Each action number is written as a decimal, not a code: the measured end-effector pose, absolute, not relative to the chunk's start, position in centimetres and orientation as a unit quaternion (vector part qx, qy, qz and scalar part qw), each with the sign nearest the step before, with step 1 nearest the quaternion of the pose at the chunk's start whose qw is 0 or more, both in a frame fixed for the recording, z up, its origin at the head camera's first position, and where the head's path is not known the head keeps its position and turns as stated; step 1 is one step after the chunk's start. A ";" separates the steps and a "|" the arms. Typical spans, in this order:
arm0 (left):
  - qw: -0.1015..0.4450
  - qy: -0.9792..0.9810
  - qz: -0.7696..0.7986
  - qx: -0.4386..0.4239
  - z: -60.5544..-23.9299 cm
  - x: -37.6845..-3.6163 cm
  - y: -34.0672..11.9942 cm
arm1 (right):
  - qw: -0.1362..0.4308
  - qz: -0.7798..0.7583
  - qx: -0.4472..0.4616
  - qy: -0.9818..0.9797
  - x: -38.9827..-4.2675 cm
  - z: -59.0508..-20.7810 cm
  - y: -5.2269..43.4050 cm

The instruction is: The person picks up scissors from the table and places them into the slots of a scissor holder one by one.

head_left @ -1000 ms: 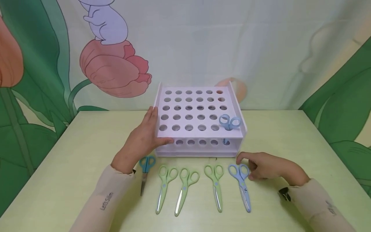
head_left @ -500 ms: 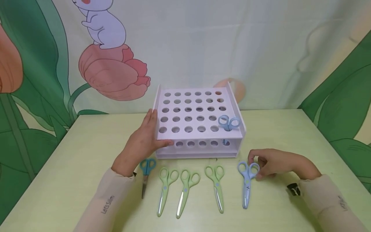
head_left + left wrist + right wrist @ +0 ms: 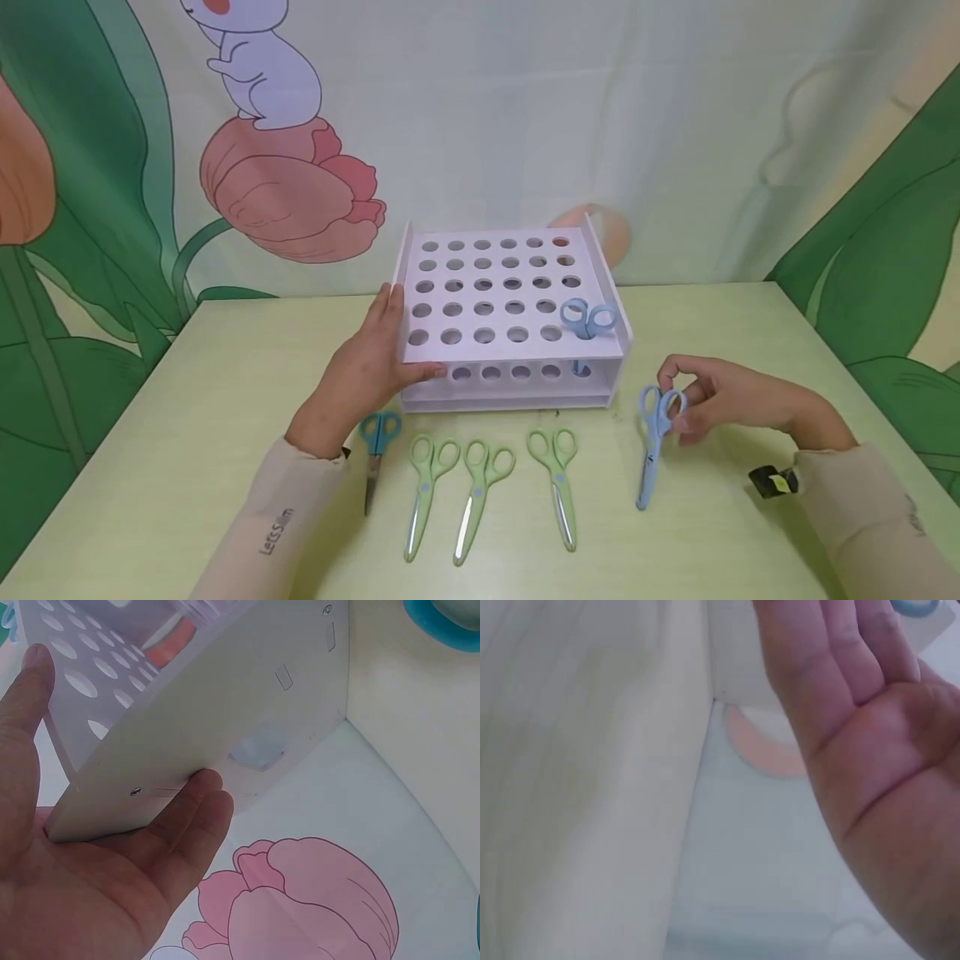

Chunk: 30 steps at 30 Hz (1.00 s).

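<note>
My left hand (image 3: pixel 352 371) holds the left side panel of a white rack (image 3: pixel 510 402) with rows of round holes; its thumb is at the front and its fingers lie along the outside (image 3: pixel 199 712). To the right of the rack, my right hand (image 3: pixel 731 404) pinches light blue scissors (image 3: pixel 649 467) by the handle loops, blades pointing down toward me. Another pair of blue scissors (image 3: pixel 588 320) stands in the front right hole of the rack. In the right wrist view, the palm (image 3: pixel 885 765) shows, but the held scissors are mostly hidden.
Three green scissors, left (image 3: pixel 423 492), middle (image 3: pixel 476 500) and right (image 3: pixel 558 479), lie in front of the rack. Teal scissors (image 3: pixel 378 442) lie beside my left wrist. A printed curtain (image 3: pixel 480 125) hangs behind the pale table (image 3: pixel 240 358).
My right hand has drawn the blue scissors to the right, away from the green ones, and raised them at the handles. My left hand stays on the rack.
</note>
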<state>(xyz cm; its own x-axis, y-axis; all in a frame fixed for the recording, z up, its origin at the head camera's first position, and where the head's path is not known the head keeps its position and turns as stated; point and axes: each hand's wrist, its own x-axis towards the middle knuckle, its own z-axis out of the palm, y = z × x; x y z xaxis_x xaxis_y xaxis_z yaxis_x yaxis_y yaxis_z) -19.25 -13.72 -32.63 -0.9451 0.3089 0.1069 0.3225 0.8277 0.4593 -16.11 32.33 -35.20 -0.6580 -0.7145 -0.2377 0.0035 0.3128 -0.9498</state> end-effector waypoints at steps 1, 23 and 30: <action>0.014 -0.956 -0.244 -0.165 -32.6 -19.2 -13.8 | 0.330 -0.541 -0.246 0.734 -16.1 -35.0 32.3; 0.014 -0.956 -0.242 -0.166 -32.5 -19.4 -13.9 | 0.124 -0.555 -0.210 0.795 -15.6 -33.3 32.6; 0.020 -0.959 -0.232 -0.165 -32.7 -19.0 -13.8 | 0.066 -0.563 -0.201 0.799 -15.2 -32.3 33.1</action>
<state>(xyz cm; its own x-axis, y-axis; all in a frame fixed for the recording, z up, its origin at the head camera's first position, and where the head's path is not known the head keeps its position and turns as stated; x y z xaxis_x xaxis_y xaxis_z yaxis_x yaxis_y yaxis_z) -19.04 -13.76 -32.67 -0.9450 0.3063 0.1150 0.3250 0.8383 0.4378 -15.21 33.11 -32.33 -0.9104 -0.3954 0.1217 -0.2478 0.2857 -0.9257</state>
